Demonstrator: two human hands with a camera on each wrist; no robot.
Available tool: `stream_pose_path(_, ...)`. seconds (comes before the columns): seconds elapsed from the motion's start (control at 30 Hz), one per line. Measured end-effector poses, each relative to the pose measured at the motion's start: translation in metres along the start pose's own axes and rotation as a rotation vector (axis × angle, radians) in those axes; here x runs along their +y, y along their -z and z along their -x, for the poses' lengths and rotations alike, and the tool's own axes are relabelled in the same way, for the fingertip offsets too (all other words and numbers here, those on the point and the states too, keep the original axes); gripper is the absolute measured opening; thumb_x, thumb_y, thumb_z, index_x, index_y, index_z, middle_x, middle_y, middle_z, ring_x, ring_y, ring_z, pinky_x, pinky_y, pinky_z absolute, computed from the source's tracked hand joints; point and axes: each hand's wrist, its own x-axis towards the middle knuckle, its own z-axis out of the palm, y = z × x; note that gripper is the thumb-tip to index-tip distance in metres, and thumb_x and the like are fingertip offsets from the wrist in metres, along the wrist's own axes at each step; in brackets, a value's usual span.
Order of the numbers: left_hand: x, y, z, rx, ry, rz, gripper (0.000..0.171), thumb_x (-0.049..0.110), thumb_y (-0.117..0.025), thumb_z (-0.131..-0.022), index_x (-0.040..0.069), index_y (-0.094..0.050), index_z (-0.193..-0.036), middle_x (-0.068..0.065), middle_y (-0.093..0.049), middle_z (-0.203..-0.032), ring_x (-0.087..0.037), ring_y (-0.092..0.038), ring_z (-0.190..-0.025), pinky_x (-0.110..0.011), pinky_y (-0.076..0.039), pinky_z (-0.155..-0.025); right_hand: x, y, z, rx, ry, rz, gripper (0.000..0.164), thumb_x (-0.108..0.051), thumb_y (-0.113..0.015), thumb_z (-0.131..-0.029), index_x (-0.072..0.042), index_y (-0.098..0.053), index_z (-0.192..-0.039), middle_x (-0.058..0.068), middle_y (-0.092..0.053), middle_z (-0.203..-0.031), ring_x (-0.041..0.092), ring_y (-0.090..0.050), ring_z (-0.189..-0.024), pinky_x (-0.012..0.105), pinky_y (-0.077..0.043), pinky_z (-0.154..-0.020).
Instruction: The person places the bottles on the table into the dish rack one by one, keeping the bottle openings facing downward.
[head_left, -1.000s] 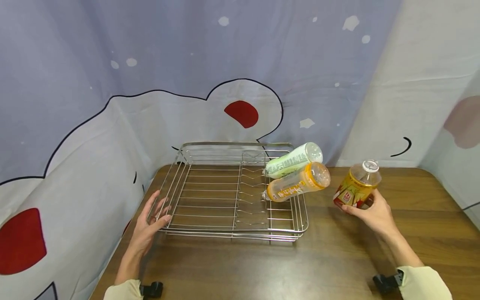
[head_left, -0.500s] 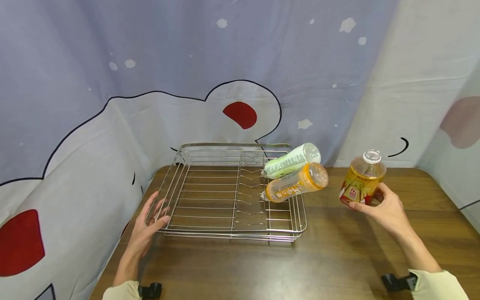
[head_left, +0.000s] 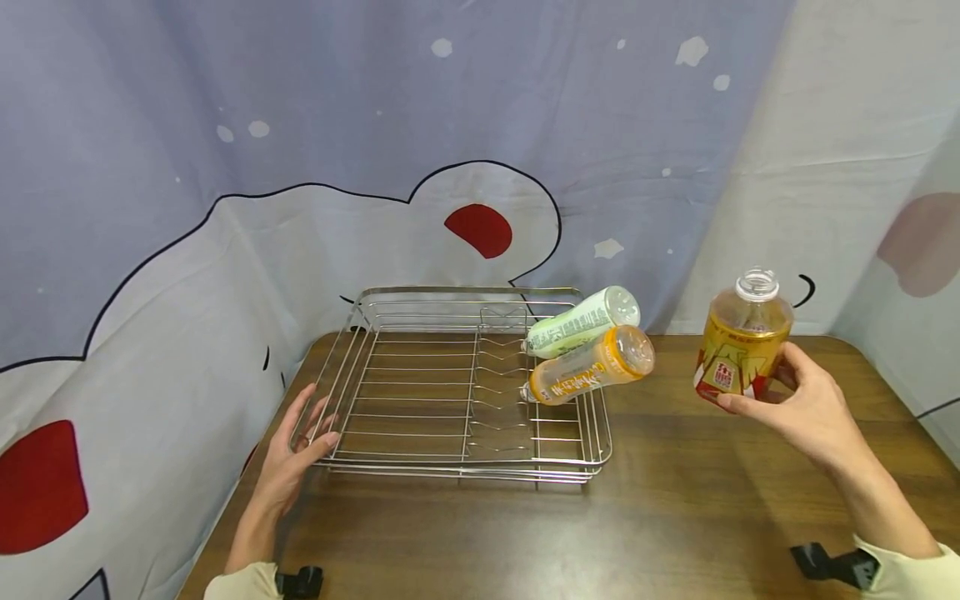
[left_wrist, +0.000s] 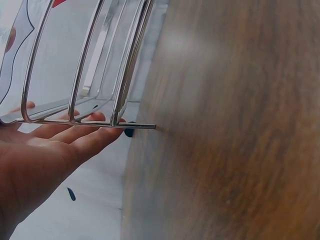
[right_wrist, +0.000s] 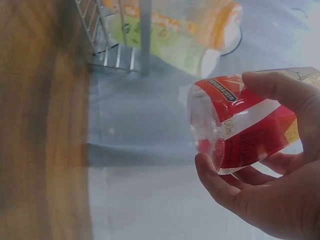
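My right hand (head_left: 810,408) holds an empty plastic bottle (head_left: 744,337) with a yellow and red label above the table's right side. Its capless mouth points up in the head view. The right wrist view shows the thumb and fingers round the bottle's lower part (right_wrist: 245,120). At the left end of a wire dish rack (head_left: 420,412), my left hand (head_left: 281,467) holds the frame, thumb at the front corner and fingers along the outside. An orange-labelled bottle (head_left: 588,367) and a green-labelled bottle (head_left: 581,321) lean in the rack's right part, necks down and bottoms raised.
The rack stands on a brown wooden table (head_left: 465,542). A patterned curtain (head_left: 337,100) hangs right behind the table and along its left and right sides. The two racked bottles stick out past the rack's right side.
My right hand has moved right and upward with the yellow and red bottle, away from the rack. My left hand, the rack and the two leaning bottles have stayed in place.
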Motion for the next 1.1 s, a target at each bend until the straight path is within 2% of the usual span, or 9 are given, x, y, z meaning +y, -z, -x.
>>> stream_pose_path(0.1, 0.000, 0.000, 0.000, 0.003, -0.004, -0.004, 0.079, -0.001, -0.060, -0.095, 0.022, -0.019, -0.159, -0.025, -0.021, -0.157, -0.013, -0.048, -0.128, -0.016, -0.044, -0.095, -0.007, 0.002, 0.001, 0.000, 0.014, -0.023, 0.071, -0.011, -0.086, -0.076, -0.005, -0.045, -0.133, 0.001, -0.057, -0.115, -0.013, -0.055, -0.091, 0.009, -0.048, -0.071)
stream_pose_path(0.17, -0.001, 0.000, 0.000, 0.006, -0.011, -0.005, 0.079, -0.001, -0.060, -0.095, 0.022, -0.019, -0.159, -0.021, -0.023, -0.156, -0.013, -0.048, -0.128, -0.016, -0.044, -0.095, -0.011, 0.004, 0.002, -0.004, 0.017, -0.024, 0.074, -0.011, -0.087, -0.076, -0.005, -0.044, -0.136, 0.008, -0.056, -0.119, -0.013, -0.055, -0.091, 0.009, -0.048, -0.071)
stream_pose_path(0.23, -0.001, 0.000, 0.000, 0.008, -0.019, -0.005, 0.080, -0.002, -0.060, -0.095, 0.021, -0.019, -0.159, -0.018, -0.025, -0.156, -0.011, -0.048, -0.128, -0.016, -0.044, -0.096, -0.015, 0.006, 0.003, 0.000, 0.016, -0.012, 0.075, -0.011, -0.087, -0.076, -0.007, -0.044, -0.137, 0.007, -0.056, -0.120, -0.013, -0.054, -0.091, 0.008, -0.047, -0.071)
stream_pose_path(0.4, 0.002, -0.001, 0.001, 0.009, -0.025, -0.009, 0.082, -0.003, -0.060, -0.094, 0.020, -0.017, -0.159, -0.024, -0.021, -0.158, -0.004, -0.048, -0.126, -0.016, -0.044, -0.095, -0.025, 0.013, 0.003, 0.011, 0.031, 0.027, 0.082, -0.016, -0.089, -0.074, -0.011, -0.042, -0.142, 0.009, -0.056, -0.125, -0.015, -0.051, -0.095, 0.006, -0.044, -0.073)
stream_pose_path(0.5, 0.006, -0.001, 0.001, 0.034, -0.016, -0.049, 0.083, -0.002, -0.063, -0.093, 0.020, -0.017, -0.159, -0.023, -0.016, -0.160, -0.012, -0.042, -0.132, -0.014, -0.042, -0.096, -0.031, 0.015, 0.004, 0.011, 0.045, 0.044, 0.086, -0.018, -0.090, -0.074, -0.011, -0.042, -0.144, 0.019, -0.055, -0.128, -0.016, -0.050, -0.096, 0.006, -0.044, -0.073)
stream_pose_path(0.6, 0.012, -0.001, 0.002, 0.071, -0.026, -0.113, 0.085, -0.002, -0.065, -0.092, 0.020, -0.019, -0.159, -0.018, -0.018, -0.161, -0.023, -0.031, -0.141, -0.011, -0.037, -0.096, -0.038, 0.017, 0.005, 0.003, 0.057, 0.046, 0.088, -0.018, -0.090, -0.073, -0.011, -0.041, -0.145, 0.021, -0.054, -0.129, -0.016, -0.050, -0.096, 0.006, -0.046, -0.073)
stream_pose_path(0.8, 0.030, -0.004, 0.002, 0.128, -0.162, -0.224, 0.087, -0.011, -0.069, -0.085, 0.011, -0.024, -0.157, -0.016, -0.031, -0.155, -0.021, -0.027, -0.143, -0.012, -0.028, -0.105, -0.054, 0.016, 0.009, -0.021, 0.093, 0.029, 0.086, -0.011, -0.090, -0.072, -0.011, -0.042, -0.143, 0.020, -0.054, -0.127, -0.016, -0.054, -0.092, 0.007, -0.048, -0.070)
stream_pose_path(1.0, 0.054, -0.017, 0.002, 0.140, -0.293, -0.320, 0.090, -0.013, -0.074, -0.078, 0.008, -0.032, -0.154, -0.014, -0.035, -0.154, -0.009, -0.031, -0.140, -0.014, -0.028, -0.107, -0.066, 0.015, 0.011, -0.018, 0.164, 0.033, 0.079, -0.005, -0.091, -0.068, -0.013, -0.049, -0.135, -0.008, -0.055, -0.116, -0.012, -0.058, -0.089, 0.008, -0.048, -0.070)
stream_pose_path(1.1, 0.065, -0.026, 0.001, 0.125, -0.368, -0.323, 0.091, -0.015, -0.075, -0.073, 0.005, -0.034, -0.153, -0.008, -0.037, -0.153, -0.010, -0.030, -0.141, -0.016, -0.027, -0.109, -0.072, 0.013, 0.011, -0.022, 0.193, 0.056, 0.078, -0.006, -0.092, -0.067, -0.013, -0.051, -0.133, -0.010, -0.055, -0.113, -0.011, -0.059, -0.088, 0.007, -0.048, -0.071)
